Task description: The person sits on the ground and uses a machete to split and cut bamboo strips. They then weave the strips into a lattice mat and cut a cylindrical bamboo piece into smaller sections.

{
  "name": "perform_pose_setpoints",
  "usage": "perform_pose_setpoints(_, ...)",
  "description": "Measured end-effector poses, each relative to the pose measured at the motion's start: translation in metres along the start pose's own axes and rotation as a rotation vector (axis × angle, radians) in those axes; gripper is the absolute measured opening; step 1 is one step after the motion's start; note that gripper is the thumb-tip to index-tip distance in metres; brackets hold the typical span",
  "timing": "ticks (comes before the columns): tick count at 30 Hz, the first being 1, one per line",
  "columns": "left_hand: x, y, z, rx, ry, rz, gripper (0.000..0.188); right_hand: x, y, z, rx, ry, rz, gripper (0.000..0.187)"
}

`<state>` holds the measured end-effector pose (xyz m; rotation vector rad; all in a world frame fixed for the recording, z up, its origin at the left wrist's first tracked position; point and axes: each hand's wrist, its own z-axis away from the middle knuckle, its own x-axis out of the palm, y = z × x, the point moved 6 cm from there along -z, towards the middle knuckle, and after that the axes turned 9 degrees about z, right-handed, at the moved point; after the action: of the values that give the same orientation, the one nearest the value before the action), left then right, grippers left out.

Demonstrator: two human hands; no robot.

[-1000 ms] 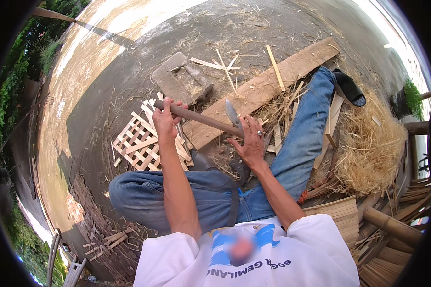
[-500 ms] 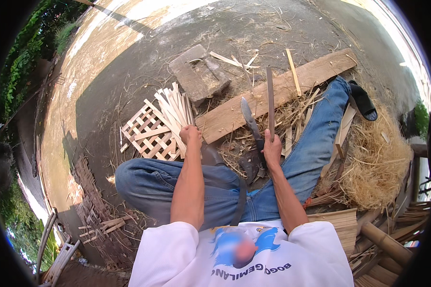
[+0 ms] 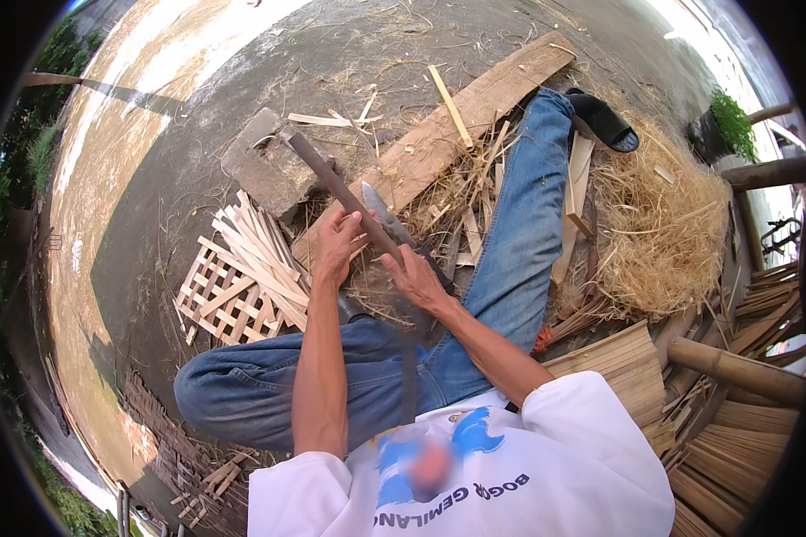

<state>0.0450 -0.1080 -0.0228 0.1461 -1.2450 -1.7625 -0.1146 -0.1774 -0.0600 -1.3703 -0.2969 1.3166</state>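
A long, flat dark brown strip (image 3: 331, 181) slants between my hands, its upper end pointing away to the left. My left hand (image 3: 335, 246) pinches it from the left side. My right hand (image 3: 418, 282) is closed round its lower part. Just right of the strip is a knife (image 3: 382, 213) with a grey blade, tip pointing away. The knife's handle runs down beside my right hand; whether my fingers hold it too, I cannot tell. Left of my left hand lie a fan of pale wooden strips (image 3: 258, 242) and a woven lattice (image 3: 224, 300).
A concrete block (image 3: 264, 174) and a long plank (image 3: 439, 152) lie ahead on the ground. My jeans-clad leg stretches along the plank, with a black sandal (image 3: 604, 121) on the foot. A heap of straw-like shavings (image 3: 667, 215) and bamboo poles (image 3: 734, 369) are at the right.
My left hand has left the pale strips and come over to the dark strip. The strip has swung from upright to slanting left. The view has turned to the right.
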Motion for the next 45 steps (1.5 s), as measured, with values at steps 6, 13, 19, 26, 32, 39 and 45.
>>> perform_pose_setpoints(6,-0.039,-0.002,0.001,0.021,0.172,-0.031,0.016,-0.047,0.043,-0.009,0.112,0.589,0.044,0.027)
perform_pose_setpoints(13,-0.075,-0.029,-0.010,-0.024,0.393,-0.142,0.026,-0.041,0.115,-0.017,0.566,0.527,0.215,0.031)
perform_pose_setpoints(19,-0.071,-0.027,-0.005,-0.021,0.366,-0.195,0.029,-0.036,0.136,-0.024,0.616,0.536,0.188,0.031)
perform_pose_setpoints(26,-0.047,-0.025,-0.007,-0.034,0.300,-0.187,0.031,-0.041,0.184,-0.035,0.562,0.607,0.051,0.029)
perform_pose_setpoints(32,-0.060,-0.026,-0.005,-0.019,0.312,-0.187,0.029,-0.091,0.090,-0.032,0.182,0.760,-0.347,0.026)
perform_pose_setpoints(39,-0.031,-0.024,-0.013,-0.073,0.159,-0.208,0.030,-0.134,0.067,-0.055,0.374,0.409,-0.769,0.033)
perform_pose_setpoints(45,-0.015,-0.026,-0.014,-0.081,0.053,-0.065,0.030,-0.058,0.082,-0.001,0.616,0.175,-1.225,0.020)
